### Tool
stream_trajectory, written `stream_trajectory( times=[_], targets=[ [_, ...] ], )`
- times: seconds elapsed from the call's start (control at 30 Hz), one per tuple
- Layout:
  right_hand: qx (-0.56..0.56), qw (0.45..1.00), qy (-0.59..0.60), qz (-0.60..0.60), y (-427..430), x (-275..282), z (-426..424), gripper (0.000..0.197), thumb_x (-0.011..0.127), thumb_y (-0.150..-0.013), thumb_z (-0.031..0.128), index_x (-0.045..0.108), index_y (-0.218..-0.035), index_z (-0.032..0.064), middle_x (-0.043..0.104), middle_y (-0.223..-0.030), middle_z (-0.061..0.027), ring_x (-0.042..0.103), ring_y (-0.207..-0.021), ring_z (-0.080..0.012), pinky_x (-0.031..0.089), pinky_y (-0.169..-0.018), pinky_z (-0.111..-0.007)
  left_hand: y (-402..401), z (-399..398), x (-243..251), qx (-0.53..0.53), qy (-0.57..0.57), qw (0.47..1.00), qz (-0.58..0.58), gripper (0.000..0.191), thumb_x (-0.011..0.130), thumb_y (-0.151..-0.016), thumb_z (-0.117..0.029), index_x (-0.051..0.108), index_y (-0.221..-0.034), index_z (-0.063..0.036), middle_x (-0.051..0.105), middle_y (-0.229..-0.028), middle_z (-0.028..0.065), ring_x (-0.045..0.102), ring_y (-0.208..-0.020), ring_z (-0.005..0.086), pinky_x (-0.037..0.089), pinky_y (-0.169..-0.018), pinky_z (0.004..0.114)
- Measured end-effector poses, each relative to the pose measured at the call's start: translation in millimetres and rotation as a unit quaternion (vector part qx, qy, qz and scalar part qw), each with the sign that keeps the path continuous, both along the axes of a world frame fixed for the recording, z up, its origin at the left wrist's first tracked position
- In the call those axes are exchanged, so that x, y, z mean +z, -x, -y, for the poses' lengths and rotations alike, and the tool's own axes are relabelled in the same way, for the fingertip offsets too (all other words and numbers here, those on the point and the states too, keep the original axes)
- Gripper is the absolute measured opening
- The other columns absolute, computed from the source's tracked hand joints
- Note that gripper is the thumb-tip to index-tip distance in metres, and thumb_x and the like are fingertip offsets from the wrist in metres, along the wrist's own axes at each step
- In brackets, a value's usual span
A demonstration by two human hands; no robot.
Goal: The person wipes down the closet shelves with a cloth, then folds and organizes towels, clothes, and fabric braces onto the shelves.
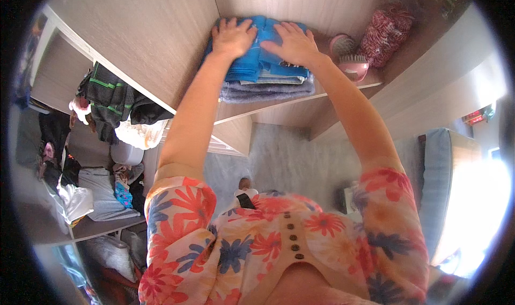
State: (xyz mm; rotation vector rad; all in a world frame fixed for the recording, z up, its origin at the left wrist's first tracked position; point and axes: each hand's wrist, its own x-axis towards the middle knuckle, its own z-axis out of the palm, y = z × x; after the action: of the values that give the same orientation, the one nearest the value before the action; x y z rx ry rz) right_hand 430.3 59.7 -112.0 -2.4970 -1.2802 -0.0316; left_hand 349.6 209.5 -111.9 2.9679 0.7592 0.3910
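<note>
A folded blue cloth [246,70] tops a stack of folded fabrics on a wooden shelf [277,100]. My left hand [233,37] lies flat on the blue cloth's left part, fingers apart. On its right part rests my right hand [293,43], palm down with the fingers spread. Below the blue cloth are lighter folded layers and a fuzzy grey-purple fabric [267,92] at the bottom. Both hands press or rest on the stack; neither grips it visibly. Part of the cloth is hidden under the hands.
Right of the stack stand a pink hairbrush [354,68], a round pink-rimmed item [342,44] and a red-and-white bundle [386,35]. Left of the partition [136,35], dark clothes [106,100] hang over an edge. Lower compartments hold grey folded clothing [102,194]. A bed [450,184] is at right.
</note>
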Motion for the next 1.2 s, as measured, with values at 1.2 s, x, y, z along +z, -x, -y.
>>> stream_trajectory(
  times=[1.2],
  targets=[
    [-0.022,0.975,-0.156,0.159,35.7,25.5,43.1,0.033,0.053,-0.084,0.019,0.052,-0.112,0.0035,0.05,-0.117,-0.0165,0.048,-0.107,-0.0314,0.037,-0.09,-0.037,381.2,-120.6,44.7,-0.009,0.233,0.916,0.326,0.019,0.058,-0.074,0.001,0.062,-0.093,-0.0031,0.063,-0.089,0.0062,0.058,-0.078,0.0121,0.047,-0.069,0.025]
  ],
)
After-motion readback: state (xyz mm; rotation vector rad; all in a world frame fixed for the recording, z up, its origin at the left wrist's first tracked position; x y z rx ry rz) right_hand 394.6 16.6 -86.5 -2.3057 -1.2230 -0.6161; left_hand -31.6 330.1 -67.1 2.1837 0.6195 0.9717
